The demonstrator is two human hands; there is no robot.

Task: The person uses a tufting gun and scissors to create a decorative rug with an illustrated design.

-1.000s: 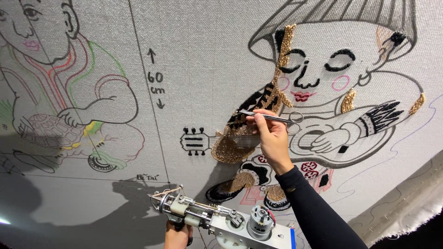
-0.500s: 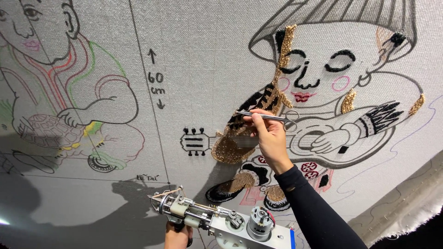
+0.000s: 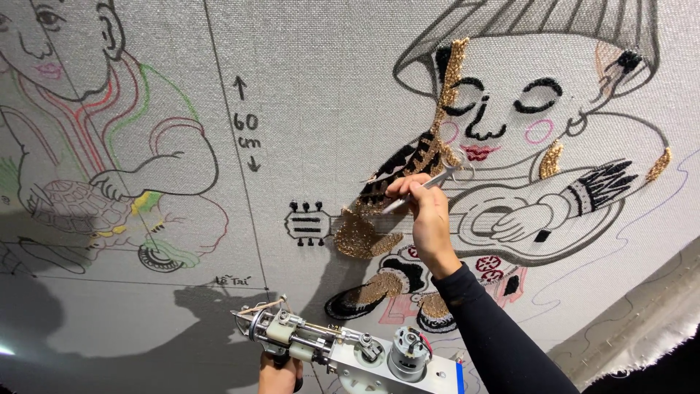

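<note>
Far left of cloth: the stretched grey backing cloth [image 3: 313, 80] carries an outlined seated figure [image 3: 95, 109] in red, green and black lines, holding a turtle drawing [image 3: 76, 208]; none of it is tufted.
Centre marks: a drawn vertical line with an up-and-down arrow and a handwritten measure sits between the two figures.
Left hand: down at the bottom edge, the left hand [image 3: 279, 374] is wrapped around the grip of the tufting gun [image 3: 350, 350]; only the knuckles show, closed tight on the handle.
Tufting gun: it lies level, needle end to the left, silver motor and blue plate to the right, held off the cloth and casting a shadow on it.
Guitar head: the drawn guitar headstock [image 3: 306, 222] sits just left of a gold-brown tufted patch [image 3: 364, 237].
Right hand: the right hand [image 3: 429, 215], in a black sleeve, is raised against the cloth, fingers pinched closed on small silver scissors [image 3: 423, 186].
Scissors: the tips point left into the dark-and-gold tufting just above the gold patch, touching or very nearly touching the pile.
Right figure: the hatted guitar player [image 3: 525, 117] has tufted black eyes, pink cheeks, red lips and gold strands.
</note>
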